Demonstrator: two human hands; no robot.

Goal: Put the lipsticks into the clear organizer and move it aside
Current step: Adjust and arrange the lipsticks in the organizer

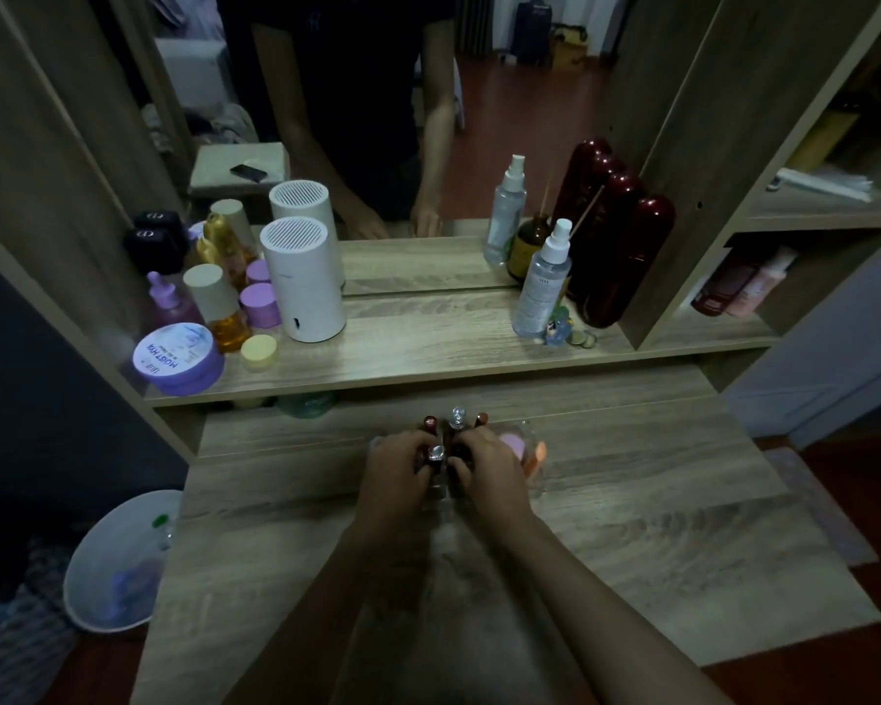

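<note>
The clear organizer (532, 478) stands on the wooden dressing table (631, 526), near its middle. Several lipsticks (456, 417) stand upright in it, dark red and silver-capped, and pink and orange sponges (522, 450) fill its right part. My left hand (395, 475) is wrapped around the organizer's left side, with a silver-topped lipstick (436, 454) at its fingertips. My right hand (487, 470) grips the organizer from the right, fingers curled over the lipsticks. My hands hide most of the organizer's front.
A raised shelf (428, 358) behind holds purple jars (179, 361), amber bottles, a white cylinder (303, 282), spray bottles (542, 282) and dark red bottles (626, 256) before a mirror. A white bin (118, 562) stands on the floor to the left.
</note>
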